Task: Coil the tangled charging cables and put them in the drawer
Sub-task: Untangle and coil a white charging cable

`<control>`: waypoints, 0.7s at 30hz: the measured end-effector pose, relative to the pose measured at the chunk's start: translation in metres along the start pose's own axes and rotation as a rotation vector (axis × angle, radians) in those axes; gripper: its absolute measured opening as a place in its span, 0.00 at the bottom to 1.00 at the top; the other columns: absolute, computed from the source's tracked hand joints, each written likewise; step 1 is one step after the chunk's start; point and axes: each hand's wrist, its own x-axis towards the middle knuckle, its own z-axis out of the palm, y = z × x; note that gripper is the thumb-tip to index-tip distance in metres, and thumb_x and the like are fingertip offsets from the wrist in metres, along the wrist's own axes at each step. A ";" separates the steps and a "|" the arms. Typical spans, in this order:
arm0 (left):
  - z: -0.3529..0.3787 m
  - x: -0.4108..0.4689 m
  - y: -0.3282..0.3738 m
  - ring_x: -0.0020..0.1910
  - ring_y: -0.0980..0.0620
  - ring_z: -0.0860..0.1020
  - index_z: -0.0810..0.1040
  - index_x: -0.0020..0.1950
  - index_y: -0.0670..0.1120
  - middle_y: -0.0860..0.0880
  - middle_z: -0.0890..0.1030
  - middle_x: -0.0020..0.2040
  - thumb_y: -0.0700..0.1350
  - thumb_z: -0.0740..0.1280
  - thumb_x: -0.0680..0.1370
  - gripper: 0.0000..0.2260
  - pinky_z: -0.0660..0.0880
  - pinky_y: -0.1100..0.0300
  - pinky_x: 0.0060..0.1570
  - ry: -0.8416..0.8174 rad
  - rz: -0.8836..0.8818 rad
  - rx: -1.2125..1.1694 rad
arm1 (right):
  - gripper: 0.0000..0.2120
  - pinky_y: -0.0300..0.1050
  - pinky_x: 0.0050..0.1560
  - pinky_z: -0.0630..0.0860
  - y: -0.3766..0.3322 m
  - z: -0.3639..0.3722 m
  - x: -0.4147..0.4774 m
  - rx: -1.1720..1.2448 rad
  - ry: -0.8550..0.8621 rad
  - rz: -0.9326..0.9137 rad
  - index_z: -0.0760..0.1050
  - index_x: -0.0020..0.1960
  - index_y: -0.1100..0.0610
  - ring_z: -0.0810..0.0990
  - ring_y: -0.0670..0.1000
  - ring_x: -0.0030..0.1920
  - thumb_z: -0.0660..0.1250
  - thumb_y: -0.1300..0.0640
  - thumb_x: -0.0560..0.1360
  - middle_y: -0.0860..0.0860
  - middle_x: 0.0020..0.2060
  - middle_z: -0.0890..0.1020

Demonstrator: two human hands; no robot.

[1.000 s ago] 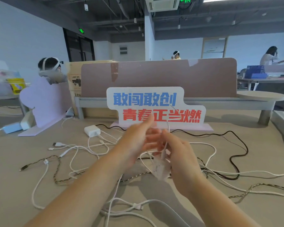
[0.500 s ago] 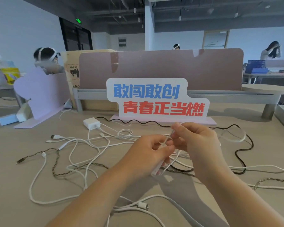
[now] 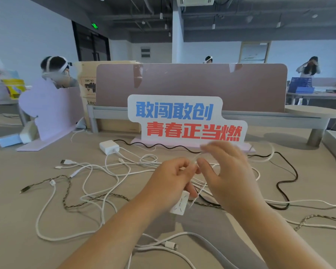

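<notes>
My left hand (image 3: pixel 172 183) grips a white charger plug (image 3: pixel 179 203) with its thin white cable (image 3: pixel 199 191) running up between my fingers. My right hand (image 3: pixel 224 171) is blurred and pinches the same cable just above the left hand. Across the beige desk (image 3: pixel 17 220) lie tangled white cables (image 3: pixel 105 171), a braided brown cable (image 3: pixel 66 193) at the left, a black cable (image 3: pixel 285 171) at the right and a white charger brick (image 3: pixel 109 146) further back. No drawer is in view.
A white sign with blue and red characters (image 3: pixel 184 119) stands behind the cables before a brown divider (image 3: pixel 190 84). A lilac cloud-shaped board (image 3: pixel 50 109) stands at the left. People wearing headsets sit beyond, and another desk with a blue basket (image 3: pixel 301 85) is at the right.
My hands have dropped lower and nearer to me with the plug. The right hand has shifted to above the left, winding the thin cable. The view has tilted down.
</notes>
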 end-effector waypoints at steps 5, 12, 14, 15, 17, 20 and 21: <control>-0.008 0.006 -0.003 0.28 0.58 0.74 0.81 0.43 0.49 0.53 0.80 0.29 0.39 0.61 0.81 0.12 0.71 0.65 0.33 0.084 0.037 -0.150 | 0.06 0.47 0.39 0.75 0.006 0.000 0.000 0.067 -0.126 0.108 0.77 0.41 0.51 0.76 0.48 0.37 0.63 0.52 0.76 0.45 0.34 0.79; -0.018 0.007 0.005 0.23 0.56 0.67 0.78 0.45 0.40 0.50 0.71 0.27 0.37 0.61 0.79 0.07 0.64 0.66 0.23 0.100 -0.139 -0.641 | 0.17 0.40 0.29 0.62 0.007 -0.004 0.002 0.010 -0.043 0.271 0.67 0.32 0.53 0.70 0.47 0.31 0.58 0.50 0.78 0.47 0.28 0.73; -0.016 0.007 0.008 0.22 0.57 0.63 0.75 0.49 0.41 0.52 0.65 0.25 0.40 0.64 0.77 0.03 0.62 0.66 0.23 0.070 -0.189 -0.720 | 0.12 0.35 0.29 0.63 0.002 -0.001 0.000 0.143 -0.008 0.254 0.70 0.37 0.52 0.71 0.46 0.33 0.58 0.53 0.78 0.45 0.31 0.74; -0.015 0.006 0.008 0.22 0.57 0.62 0.74 0.51 0.42 0.52 0.62 0.25 0.43 0.66 0.76 0.07 0.61 0.65 0.22 0.053 -0.212 -0.757 | 0.09 0.33 0.30 0.64 -0.001 0.001 -0.002 0.219 0.003 0.231 0.71 0.39 0.52 0.72 0.45 0.33 0.59 0.55 0.78 0.45 0.30 0.75; -0.014 0.007 0.008 0.22 0.57 0.59 0.74 0.55 0.41 0.53 0.58 0.26 0.49 0.69 0.72 0.16 0.60 0.66 0.22 0.024 -0.243 -0.827 | 0.07 0.33 0.32 0.66 -0.008 0.005 -0.006 0.306 0.010 0.154 0.73 0.40 0.52 0.72 0.44 0.33 0.62 0.58 0.77 0.45 0.28 0.75; -0.015 0.008 0.006 0.24 0.59 0.59 0.80 0.58 0.41 0.53 0.58 0.28 0.54 0.67 0.72 0.21 0.61 0.67 0.22 0.013 -0.242 -0.821 | 0.05 0.36 0.32 0.67 -0.014 0.009 -0.012 0.312 -0.078 0.028 0.76 0.40 0.53 0.73 0.46 0.33 0.66 0.59 0.75 0.46 0.28 0.77; -0.015 0.009 0.005 0.24 0.59 0.59 0.82 0.56 0.42 0.53 0.60 0.29 0.54 0.67 0.72 0.19 0.62 0.67 0.22 0.018 -0.228 -0.809 | 0.04 0.36 0.31 0.67 -0.014 0.010 -0.014 0.324 -0.123 -0.008 0.77 0.41 0.53 0.73 0.47 0.32 0.66 0.58 0.75 0.46 0.28 0.77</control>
